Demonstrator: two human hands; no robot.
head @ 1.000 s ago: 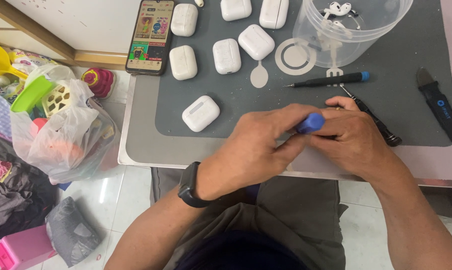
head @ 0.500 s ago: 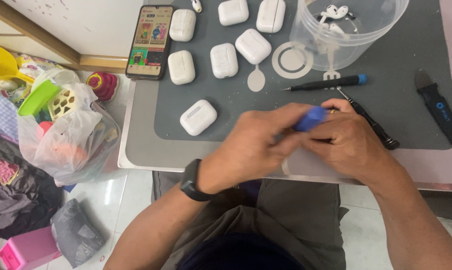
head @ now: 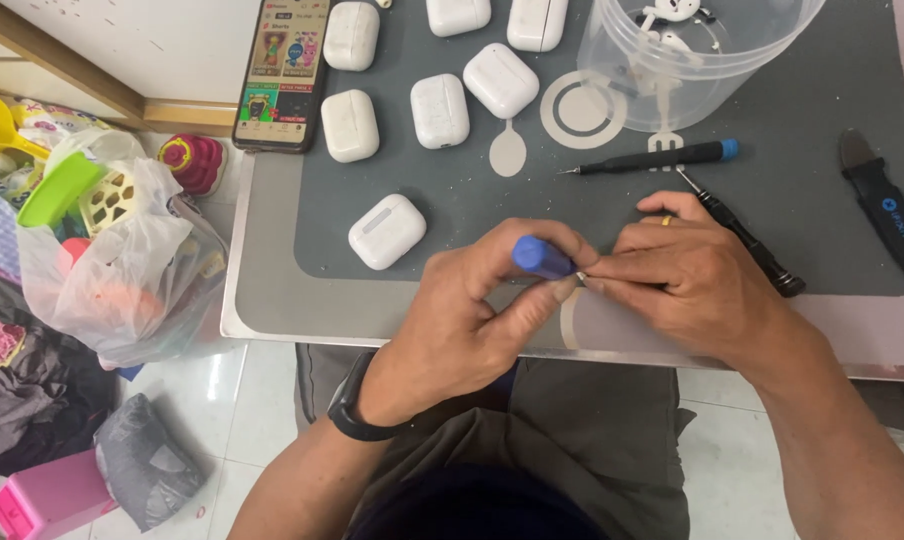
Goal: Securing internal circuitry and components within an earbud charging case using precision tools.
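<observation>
Blue-handled tool (head: 542, 256) sits gripped in the left hand (head: 472, 320) at the table's near edge, its tip meeting the right hand (head: 687, 275), whose fingers pinch something too small to make out. Beyond them, on a grey mat (head: 452, 190), stands a clear plastic tub (head: 692, 50) holding white earbuds (head: 670, 12); white charging cases (head: 387, 231) lie nearby.

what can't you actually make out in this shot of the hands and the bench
Head view only:
- The small part pinched by the right hand: hidden behind its fingers.
- The tip of the blue-handled tool in the left hand: covered where both hands meet.
- The clear plastic tub: top cut off by the upper edge; the white pieces inside are too small to identify.
- The black pry tool: partly cut off by the right edge.
</observation>
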